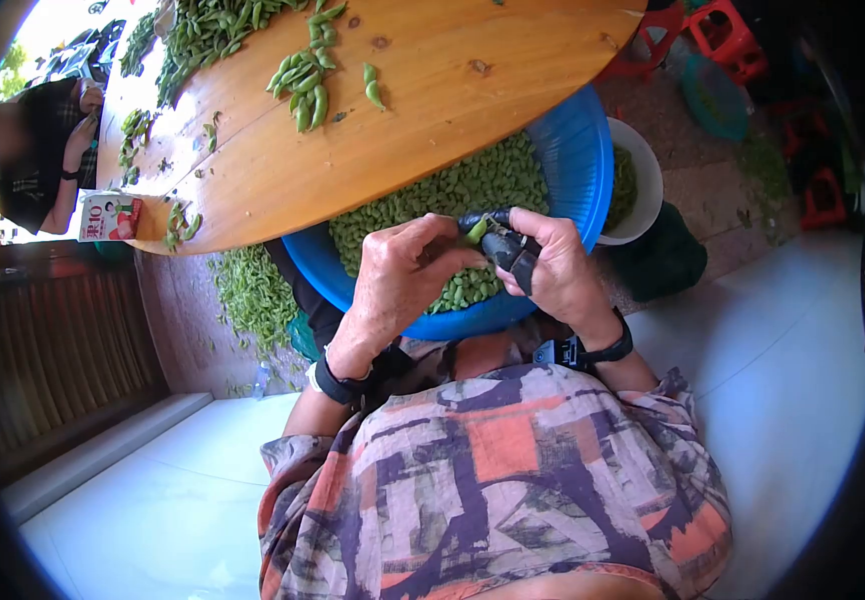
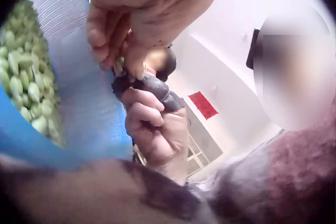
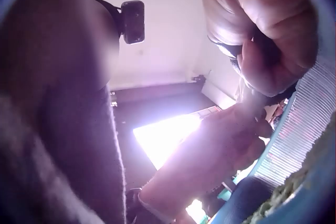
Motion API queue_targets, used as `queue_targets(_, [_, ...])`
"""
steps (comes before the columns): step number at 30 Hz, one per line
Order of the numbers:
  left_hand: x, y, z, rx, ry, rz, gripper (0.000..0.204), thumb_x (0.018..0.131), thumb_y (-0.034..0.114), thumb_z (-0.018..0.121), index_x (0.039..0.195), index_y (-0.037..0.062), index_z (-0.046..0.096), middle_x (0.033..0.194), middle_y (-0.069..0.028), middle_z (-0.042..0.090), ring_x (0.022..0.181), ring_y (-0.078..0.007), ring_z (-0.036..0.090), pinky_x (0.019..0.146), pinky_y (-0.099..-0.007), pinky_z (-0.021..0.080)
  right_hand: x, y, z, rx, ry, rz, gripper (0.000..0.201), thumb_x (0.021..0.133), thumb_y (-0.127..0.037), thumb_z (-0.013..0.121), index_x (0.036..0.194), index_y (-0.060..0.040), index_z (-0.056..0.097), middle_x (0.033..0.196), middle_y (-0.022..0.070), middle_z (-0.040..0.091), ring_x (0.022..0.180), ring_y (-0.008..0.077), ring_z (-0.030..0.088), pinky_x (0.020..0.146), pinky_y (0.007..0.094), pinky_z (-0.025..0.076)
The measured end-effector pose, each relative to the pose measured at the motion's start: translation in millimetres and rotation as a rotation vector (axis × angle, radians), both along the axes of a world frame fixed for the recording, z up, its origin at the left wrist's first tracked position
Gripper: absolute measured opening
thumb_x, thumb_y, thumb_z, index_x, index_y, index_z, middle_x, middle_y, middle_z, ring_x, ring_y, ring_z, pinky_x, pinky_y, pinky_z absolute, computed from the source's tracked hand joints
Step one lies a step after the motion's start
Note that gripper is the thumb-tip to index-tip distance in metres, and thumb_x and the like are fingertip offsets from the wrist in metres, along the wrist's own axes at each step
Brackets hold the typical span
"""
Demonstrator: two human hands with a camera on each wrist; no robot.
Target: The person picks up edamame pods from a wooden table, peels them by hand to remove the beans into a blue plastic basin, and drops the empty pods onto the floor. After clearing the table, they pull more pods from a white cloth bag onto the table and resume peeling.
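Observation:
In the head view a green pod [image 1: 477,231] is pinched between the thumb and fingers of the left hand [image 1: 403,275]. Facing it, the right hand [image 1: 560,268], with black coverings [image 1: 509,252] on its thumb and finger, has its fingers curled at the pod's other end. Both hands are over a blue basin [image 1: 578,150] full of shelled green beans [image 1: 473,180]. In the left wrist view the left hand [image 2: 152,8] meets the curled right hand [image 2: 157,124] at a small green piece [image 2: 122,62]. The right wrist view shows the hands close together, the pod hidden.
A wooden table [image 1: 403,110] beyond the basin bears piles of pods [image 1: 215,35] and a small carton [image 1: 110,216]. Empty pods [image 1: 253,295] lie on the floor at left. A white bucket [image 1: 650,190] stands right of the basin. Another person [image 1: 48,140] sits at far left.

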State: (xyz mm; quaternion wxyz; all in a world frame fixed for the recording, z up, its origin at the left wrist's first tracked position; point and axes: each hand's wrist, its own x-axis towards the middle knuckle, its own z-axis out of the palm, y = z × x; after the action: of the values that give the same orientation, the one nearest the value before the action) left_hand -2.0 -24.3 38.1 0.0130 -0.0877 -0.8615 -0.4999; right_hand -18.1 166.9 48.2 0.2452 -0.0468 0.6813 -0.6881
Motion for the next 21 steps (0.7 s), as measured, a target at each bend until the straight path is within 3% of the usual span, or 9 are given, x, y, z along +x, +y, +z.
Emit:
queue_targets(5, [1.9,-0.2,-6.2,-0.011,-0.120,-0.020,0.015,0.078,0.007,0.079,0.086,0.0016,0.068,0.066,-0.0042,0.065,0.062,-0.0057,0.060,0.056,-0.0239,0.048,3.7,1.3,-5.7,0.137,0.189,0.028,0.008,0.085,-0.003,0.060,0.091,-0.0003,0.065,0.065,0.0018,0.058,0.060,0.0060,0.052,0.053,0.0247,0.041])
queue_targets(8, [0.9,1.0,-13.2,0.061,-0.103,-0.022,0.010,0.084,0.008,0.074,0.087,0.0007,0.068,0.067,-0.0040,0.065,0.061,-0.0067,0.060,0.055,-0.0242,0.048,4.0,-2.0,-0.1,0.128,0.267,-0.012,0.008,0.085,-0.002,0.060,0.091,-0.0001,0.065,0.065,0.0028,0.058,0.061,0.0068,0.053,0.053,0.0252,0.041])
queue_targets(10, [0.1,0.3,-14.7,0.343,-0.266,-0.024,0.015,0.091,0.015,0.067,0.088,0.0009,0.067,0.066,-0.0063,0.066,0.057,-0.0101,0.060,0.052,-0.0258,0.047,4.4,-3.5,4.7,0.115,0.321,-0.024,0.008,0.085,-0.001,0.059,0.090,-0.0002,0.065,0.065,0.0028,0.058,0.061,0.0071,0.054,0.054,0.0253,0.042])
queue_targets(11, [-2.3,-3.0,-14.2,0.343,-0.267,-0.024,0.015,0.091,0.015,0.067,0.088,0.0009,0.067,0.066,-0.0063,0.066,0.057,-0.0101,0.060,0.052,-0.0258,0.047,3.7,-1.7,4.1,0.116,0.320,-0.024,0.008,0.085,-0.001,0.059,0.090,-0.0002,0.065,0.065,0.0028,0.058,0.061,0.0071,0.054,0.054,0.0253,0.042])
queue_targets(13, [-8.8,-14.9,-10.5,0.688,-0.554,-0.198,0.024,0.097,0.021,0.060,0.086,0.0000,0.066,0.071,-0.0051,0.068,0.059,-0.0095,0.060,0.052,-0.0243,0.047,0.9,5.7,2.2,-0.062,-0.097,0.054,0.008,0.085,0.000,0.057,0.090,-0.0002,0.064,0.066,0.0034,0.059,0.062,0.0074,0.055,0.056,0.0252,0.044])
queue_targets(17, [-9.2,-20.6,-17.3,0.767,-0.734,-0.234,0.023,0.100,0.021,0.056,0.090,0.0005,0.062,0.077,-0.0080,0.068,0.063,-0.0103,0.061,0.054,-0.0241,0.048,-2.2,5.3,-8.9,-0.124,-0.174,0.065,0.008,0.086,0.000,0.056,0.089,0.0002,0.063,0.065,0.0042,0.058,0.062,0.0079,0.055,0.057,0.0265,0.045])
queue_targets(19, [-6.2,-11.8,-13.2,0.774,-0.709,-0.184,0.021,0.100,0.020,0.056,0.094,0.0007,0.060,0.079,-0.0077,0.067,0.063,-0.0119,0.061,0.053,-0.0251,0.049,1.2,-2.4,-5.7,0.157,0.266,-0.001,0.010,0.082,0.004,0.055,0.089,0.0009,0.062,0.068,0.0071,0.059,0.062,0.0112,0.055,0.058,0.0296,0.045])
queue_targets(20, [-5.1,-6.9,-12.0,0.780,-0.682,-0.138,0.019,0.100,0.020,0.056,0.098,0.0009,0.058,0.081,-0.0074,0.066,0.062,-0.0136,0.062,0.053,-0.0261,0.049,1.5,-3.5,-9.0,0.157,0.266,0.000,0.010,0.082,0.004,0.055,0.089,0.0009,0.062,0.068,0.0071,0.059,0.062,0.0112,0.055,0.058,0.0296,0.045])
queue_targets(21, [-4.2,-5.0,-14.1,0.781,-0.681,-0.138,0.019,0.100,0.020,0.056,0.098,0.0009,0.058,0.081,-0.0074,0.066,0.062,-0.0136,0.062,0.053,-0.0261,0.049,1.8,-4.6,-15.0,0.165,0.360,-0.030,0.013,0.079,0.005,0.056,0.091,0.0013,0.061,0.071,0.0099,0.059,0.064,0.0167,0.057,0.059,0.0324,0.046])
